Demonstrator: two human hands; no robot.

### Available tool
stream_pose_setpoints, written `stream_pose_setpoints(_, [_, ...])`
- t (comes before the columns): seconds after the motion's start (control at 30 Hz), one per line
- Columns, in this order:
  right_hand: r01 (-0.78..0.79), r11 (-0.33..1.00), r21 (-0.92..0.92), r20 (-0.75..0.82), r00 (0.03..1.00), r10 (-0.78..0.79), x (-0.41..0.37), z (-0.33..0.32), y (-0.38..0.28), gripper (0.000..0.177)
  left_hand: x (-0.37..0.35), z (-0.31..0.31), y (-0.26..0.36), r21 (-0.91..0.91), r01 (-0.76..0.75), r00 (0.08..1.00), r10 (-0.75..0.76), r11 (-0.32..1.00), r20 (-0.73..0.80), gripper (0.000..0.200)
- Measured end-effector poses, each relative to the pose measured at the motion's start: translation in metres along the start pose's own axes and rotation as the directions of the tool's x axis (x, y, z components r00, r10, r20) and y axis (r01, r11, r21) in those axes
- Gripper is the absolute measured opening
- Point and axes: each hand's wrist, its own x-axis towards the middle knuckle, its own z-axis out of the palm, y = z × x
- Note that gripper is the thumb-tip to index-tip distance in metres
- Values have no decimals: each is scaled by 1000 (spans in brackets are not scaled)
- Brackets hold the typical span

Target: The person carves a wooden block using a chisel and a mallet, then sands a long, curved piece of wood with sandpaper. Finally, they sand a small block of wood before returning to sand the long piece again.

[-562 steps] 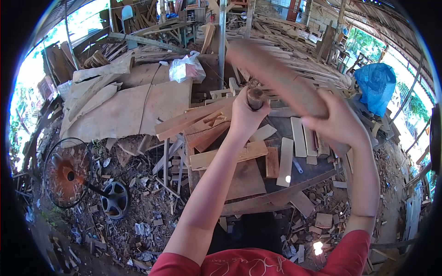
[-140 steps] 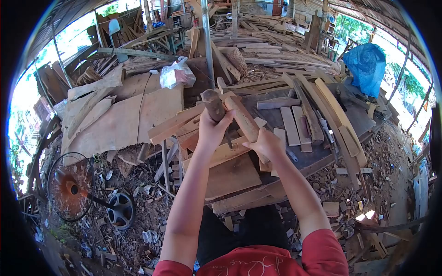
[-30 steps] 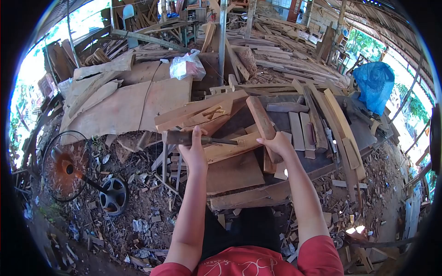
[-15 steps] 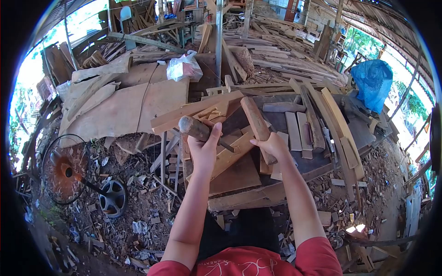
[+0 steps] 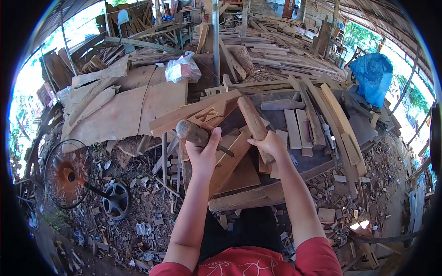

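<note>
A person's left hand [image 5: 202, 154] closes its fingers around 1 chisel [image 5: 193, 132], its round, worn wooden handle jutting toward 10 o'clock. The right hand [image 5: 271, 145] grips 1 smooth, rounded wood length [image 5: 252, 117] slanting toward 11 o'clock over the plank-strewn table [image 5: 309, 160].

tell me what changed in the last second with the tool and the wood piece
The left hand tipped the chisel from lying level to handle raised, blade slanting down-right. The right hand kept its grip on the rounded wood piece.
</note>
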Motion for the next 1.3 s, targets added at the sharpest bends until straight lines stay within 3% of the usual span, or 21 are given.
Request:
stream_pose_setpoints(0.13, [-2,1000,-19,-3,1000,2,5,3,3,75,1,2,-2,-10,-44,999,44,999,-12,12])
stream_pose_setpoints(0.43, [27,998,-65,-7,1000,-28,5,5,2,80,2,4,-8,120,-50,994,38,992,105,17])
stream_pose_setpoints(0.7, [37,999,-29,7,999,-36,3,4,4,78,6,13,-11,227,-161,970,112,960,213,17])
stream_pose_setpoints(0.83, [24,999,-43,-10,1000,-25,6,6,5,78,-2,10,10,256,-102,984,59,961,170,16])
stream_pose_setpoints(0.93, [28,999,-18,38,999,-27,5,2,3,79,-10,2,13,96,-59,995,51,994,83,16])
stream_pose_setpoints(1.03, [18,1000,-11,64,998,-17,5,2,3,80,-14,6,17,82,-36,999,34,996,32,13])
stream_pose_setpoints(1.17, [15,1000,-22,33,999,-14,3,3,3,79,-14,7,-1,62,-74,997,76,995,-21,15])
stream_pose_setpoints(1.23, [11,1000,-29,17,1000,-11,3,4,4,80,-12,3,-4,181,-102,994,105,978,-6,18])
stream_pose_setpoints(1.3, [7,999,-32,25,1000,-6,2,2,3,80,-13,9,-2,161,-111,994,111,981,9,19])
